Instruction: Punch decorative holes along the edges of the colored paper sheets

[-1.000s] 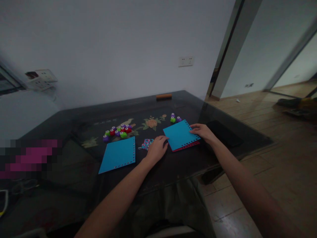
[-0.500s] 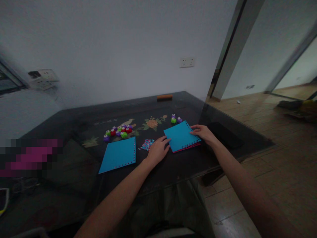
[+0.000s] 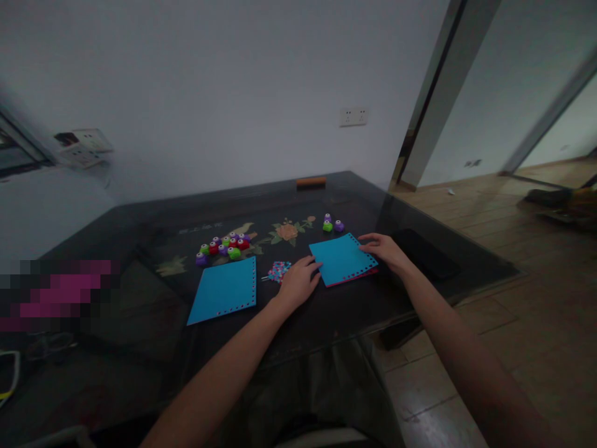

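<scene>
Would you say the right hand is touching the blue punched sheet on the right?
Touching: the head view shows the right hand with fingers resting on the far right edge of the blue punched sheet.

We have a single view, from a camera worn on the head, looking forward and down across the dark glass-topped table (image 3: 326, 311) toward the pale grey wall (image 3: 209, 93); our forearms enter from below, and the tabletop lies near
</scene>
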`<state>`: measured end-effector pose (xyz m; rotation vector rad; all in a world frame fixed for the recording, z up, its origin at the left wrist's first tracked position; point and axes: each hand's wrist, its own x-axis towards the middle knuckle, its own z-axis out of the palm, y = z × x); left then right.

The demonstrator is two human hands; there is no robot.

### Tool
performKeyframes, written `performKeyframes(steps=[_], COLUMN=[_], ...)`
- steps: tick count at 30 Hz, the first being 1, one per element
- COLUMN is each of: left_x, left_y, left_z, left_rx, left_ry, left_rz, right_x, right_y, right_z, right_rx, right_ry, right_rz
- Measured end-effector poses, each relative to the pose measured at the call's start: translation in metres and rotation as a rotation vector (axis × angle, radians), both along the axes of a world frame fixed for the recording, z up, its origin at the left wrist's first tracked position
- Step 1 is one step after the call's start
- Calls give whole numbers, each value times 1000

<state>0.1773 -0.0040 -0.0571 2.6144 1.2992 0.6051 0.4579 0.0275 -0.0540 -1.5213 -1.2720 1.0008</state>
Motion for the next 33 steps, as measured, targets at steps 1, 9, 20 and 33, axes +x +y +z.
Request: performKeyframes(steps=[1, 9, 20, 33], left_x=[0, -1, -1, -1], left_y=[0, 0, 1, 1], left_z=[0, -1, -2, -3], left_rx=[0, 8, 14, 15], left_ry=[-2, -18, -17, -17], left_rz=[-1, -6, -21, -20], right_x=[1, 1, 3, 5], right_y=[0, 0, -1, -1], right_z=[0, -1, 0, 1], right_rx=[0, 14, 11, -6], right_ry=[-4, -51, -37, -29], right_rz=[-2, -5, 17, -14])
